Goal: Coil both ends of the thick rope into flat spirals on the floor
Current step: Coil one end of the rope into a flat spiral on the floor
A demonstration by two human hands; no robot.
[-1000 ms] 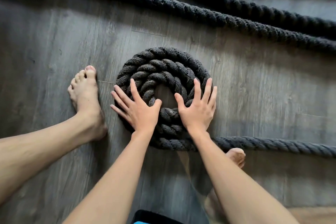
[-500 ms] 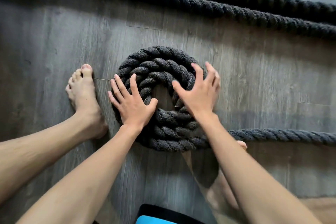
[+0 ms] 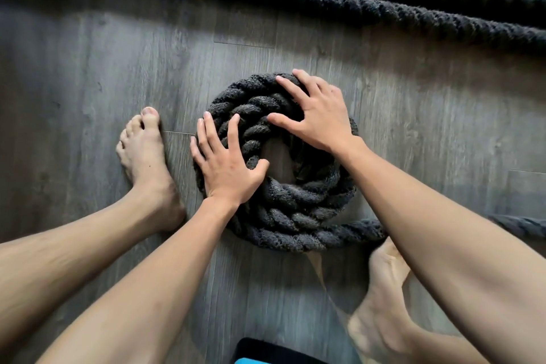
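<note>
A thick dark rope is wound into a flat spiral coil (image 3: 298, 210) on the grey wooden floor (image 3: 88, 74), with a small bare gap at its centre. My left hand (image 3: 227, 165) lies flat with fingers spread on the coil's left side. My right hand (image 3: 317, 115) presses flat, fingers spread, on the coil's far right part. The rope's tail (image 3: 520, 226) leaves the coil at the lower right, passing behind my right forearm. Neither hand grips the rope.
Two more stretches of the same rope (image 3: 354, 6) run across the floor beyond the coil, from upper left to right. A bare left foot (image 3: 144, 156) stands just left of the coil, and a right foot (image 3: 384, 304) is below it.
My right hand has slid from the coil's near right side up and around to its far side. The left hand has shifted slightly along the left edge. The coil has turned a little.
</note>
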